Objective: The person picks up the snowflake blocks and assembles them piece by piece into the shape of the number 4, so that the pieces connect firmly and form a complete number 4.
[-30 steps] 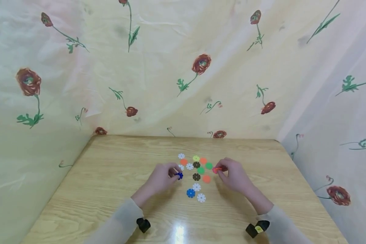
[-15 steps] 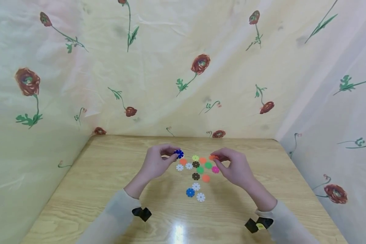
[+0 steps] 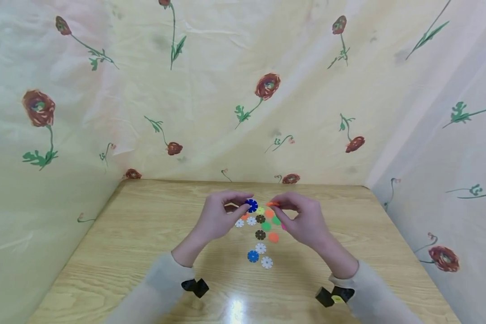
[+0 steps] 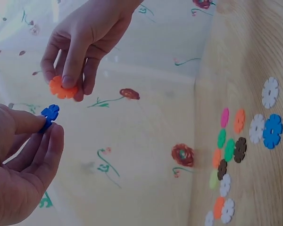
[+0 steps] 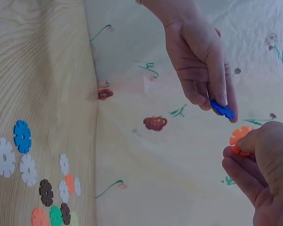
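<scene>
My left hand [image 3: 220, 217] pinches a dark blue interlocking disc [image 3: 251, 205] by its edge, thumb on one face and fingers behind. Opposite it, my right hand [image 3: 303, 219] pinches an orange interlocking disc [image 5: 240, 140], which looks nearly edge-on in the head view. Both discs are held up off the table, a small gap apart, and their notched rims show in the wrist views. Beneath the hands lie loose notched discs, among them a pale yellow disc [image 3: 260, 210], a brown disc [image 3: 260, 235] and a pink disc [image 4: 225, 117]. My right hand partly covers the pink one in the head view.
Nearer to me on the wooden table [image 3: 146, 252] lie a lighter blue disc [image 3: 253, 256] and a white disc [image 3: 267, 262]. Flower-patterned cloth [image 3: 210, 90] hangs behind the table and along both sides. Each wrist carries a small black camera [image 3: 201, 288].
The left hand has lifted the blue disc from the table and moved right. The right hand has let go of the pink disc, risen with the orange one and moved left, bringing the two together.
</scene>
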Demonstrator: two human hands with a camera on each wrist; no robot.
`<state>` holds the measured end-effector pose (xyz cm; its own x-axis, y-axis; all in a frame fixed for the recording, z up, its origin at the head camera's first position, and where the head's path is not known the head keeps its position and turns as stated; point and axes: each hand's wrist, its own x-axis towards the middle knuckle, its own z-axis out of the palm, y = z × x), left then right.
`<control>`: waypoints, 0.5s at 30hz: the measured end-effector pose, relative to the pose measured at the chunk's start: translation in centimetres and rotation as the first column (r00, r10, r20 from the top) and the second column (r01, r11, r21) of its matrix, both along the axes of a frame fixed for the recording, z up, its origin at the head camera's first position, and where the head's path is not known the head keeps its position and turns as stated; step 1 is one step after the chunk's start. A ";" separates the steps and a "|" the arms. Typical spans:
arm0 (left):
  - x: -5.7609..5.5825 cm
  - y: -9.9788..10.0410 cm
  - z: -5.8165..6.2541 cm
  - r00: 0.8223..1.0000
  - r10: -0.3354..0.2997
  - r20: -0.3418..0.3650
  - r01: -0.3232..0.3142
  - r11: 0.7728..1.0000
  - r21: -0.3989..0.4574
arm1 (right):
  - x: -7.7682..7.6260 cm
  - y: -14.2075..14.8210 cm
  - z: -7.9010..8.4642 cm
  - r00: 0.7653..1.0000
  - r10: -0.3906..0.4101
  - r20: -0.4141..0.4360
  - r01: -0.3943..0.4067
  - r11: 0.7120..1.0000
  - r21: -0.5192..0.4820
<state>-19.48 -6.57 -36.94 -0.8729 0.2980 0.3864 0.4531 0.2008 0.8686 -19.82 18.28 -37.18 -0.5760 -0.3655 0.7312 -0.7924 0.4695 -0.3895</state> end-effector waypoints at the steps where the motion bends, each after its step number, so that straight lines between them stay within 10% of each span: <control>1: 0.0 0.1 0.0 1.000 0.003 -0.004 -0.003 1.000 0.002 | 0.0 -0.1 0.1 1.000 0.004 0.000 -0.004 1.000 -0.003; 15: 0.3 0.7 -0.3 0.992 -0.047 -0.116 0.058 0.994 0.094 | 0.7 -0.4 0.5 0.996 0.091 -0.001 -0.091 0.996 -0.020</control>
